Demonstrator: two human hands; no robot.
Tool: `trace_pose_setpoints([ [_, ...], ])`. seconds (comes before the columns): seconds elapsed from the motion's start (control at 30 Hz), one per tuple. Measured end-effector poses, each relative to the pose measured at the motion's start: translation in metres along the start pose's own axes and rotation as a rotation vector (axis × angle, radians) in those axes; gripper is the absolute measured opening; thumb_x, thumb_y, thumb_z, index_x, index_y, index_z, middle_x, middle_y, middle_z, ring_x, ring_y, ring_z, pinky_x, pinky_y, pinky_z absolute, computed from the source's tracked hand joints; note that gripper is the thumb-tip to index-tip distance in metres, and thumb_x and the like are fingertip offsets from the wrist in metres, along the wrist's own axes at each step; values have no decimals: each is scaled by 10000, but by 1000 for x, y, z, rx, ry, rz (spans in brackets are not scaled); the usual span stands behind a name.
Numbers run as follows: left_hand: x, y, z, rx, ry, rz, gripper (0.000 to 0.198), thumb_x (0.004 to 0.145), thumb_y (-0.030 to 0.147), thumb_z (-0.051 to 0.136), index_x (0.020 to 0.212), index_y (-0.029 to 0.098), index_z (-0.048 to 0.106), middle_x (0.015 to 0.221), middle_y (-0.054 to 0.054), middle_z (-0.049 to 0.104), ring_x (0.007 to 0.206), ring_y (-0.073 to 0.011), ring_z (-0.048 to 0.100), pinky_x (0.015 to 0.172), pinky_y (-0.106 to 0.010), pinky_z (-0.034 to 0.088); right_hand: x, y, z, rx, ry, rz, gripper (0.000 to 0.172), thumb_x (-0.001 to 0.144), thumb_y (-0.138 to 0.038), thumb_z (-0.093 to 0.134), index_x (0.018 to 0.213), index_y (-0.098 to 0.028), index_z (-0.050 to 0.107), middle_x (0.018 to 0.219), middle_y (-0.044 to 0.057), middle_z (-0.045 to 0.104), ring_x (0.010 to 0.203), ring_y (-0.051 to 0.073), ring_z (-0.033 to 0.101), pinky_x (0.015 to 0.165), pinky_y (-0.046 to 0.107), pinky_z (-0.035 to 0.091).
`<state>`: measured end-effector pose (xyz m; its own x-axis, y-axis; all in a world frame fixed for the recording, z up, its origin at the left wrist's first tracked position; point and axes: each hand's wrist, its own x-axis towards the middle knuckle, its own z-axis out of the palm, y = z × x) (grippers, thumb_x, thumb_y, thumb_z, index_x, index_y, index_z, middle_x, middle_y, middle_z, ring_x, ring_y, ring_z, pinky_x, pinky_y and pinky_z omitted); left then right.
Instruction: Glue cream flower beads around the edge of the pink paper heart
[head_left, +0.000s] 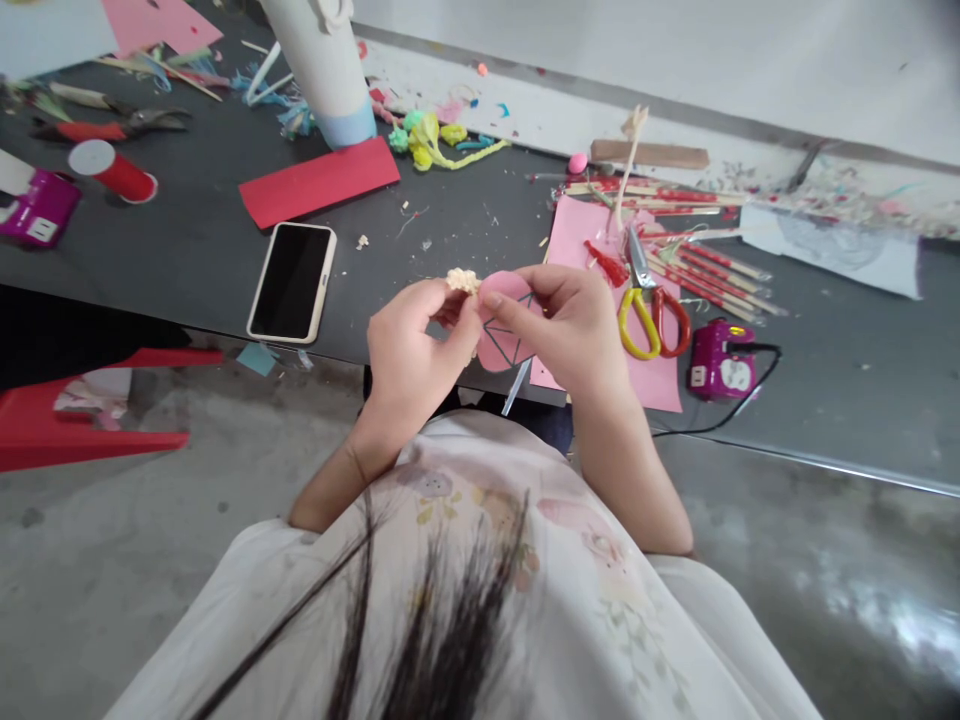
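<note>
My left hand (pixel 420 345) pinches a small cream-coloured, bumpy piece (pixel 463 281) between thumb and fingers. Right beside it, my right hand (pixel 570 325) grips a rounded pink piece (pixel 504 345) marked with dark lines, thumb on top and fingers behind. The two pieces meet or nearly meet between my hands, above the table's front edge. Under and behind my right hand lies pink paper (pixel 574 235), with yellow-and-red-handled scissors (pixel 643 300) and a red tassel (pixel 606 262) on it.
A phone (pixel 291 282) lies left of my hands, with a red strip (pixel 321 182) and a white bottle (pixel 326 70) behind it. Several red-patterned sticks (pixel 709 268) and a purple device (pixel 722 360) with a cable are at right. Pliers (pixel 112 127) and a red spool (pixel 114 172) sit far left.
</note>
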<state>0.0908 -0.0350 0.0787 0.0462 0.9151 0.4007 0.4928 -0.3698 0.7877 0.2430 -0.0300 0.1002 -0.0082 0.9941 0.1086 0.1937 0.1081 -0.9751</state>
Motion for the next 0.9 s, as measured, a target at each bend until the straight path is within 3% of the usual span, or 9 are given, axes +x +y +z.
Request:
trace_pose_setpoints([
  [0.33, 0, -3, 3, 144, 40, 178, 76, 940, 275, 579, 905, 280, 646, 842, 2, 689, 824, -153, 646, 784, -303, 506, 2, 0, -1, -28, 37, -32, 85, 772, -271, 741, 768, -187, 746, 720, 3, 723, 671, 121, 630, 538, 230, 479],
  [0.6, 1, -1, 6, 155, 68, 132, 163, 929, 286, 599, 771, 248, 591, 739, 23, 636, 707, -125, 589, 693, -267, 454, 3, 5, 1, 9, 39, 3, 163, 782, -339, 746, 774, -177, 741, 738, 14, 725, 681, 120, 633, 554, 229, 474],
  [0.9, 2, 0, 6, 105, 41, 89, 146, 932, 274, 582, 801, 227, 629, 767, 22, 672, 741, -115, 631, 703, -245, 473, 4, 13, 0, 111, -15, 34, 255, 779, -428, 750, 788, -174, 738, 755, 18, 720, 679, 124, 636, 567, 229, 497],
])
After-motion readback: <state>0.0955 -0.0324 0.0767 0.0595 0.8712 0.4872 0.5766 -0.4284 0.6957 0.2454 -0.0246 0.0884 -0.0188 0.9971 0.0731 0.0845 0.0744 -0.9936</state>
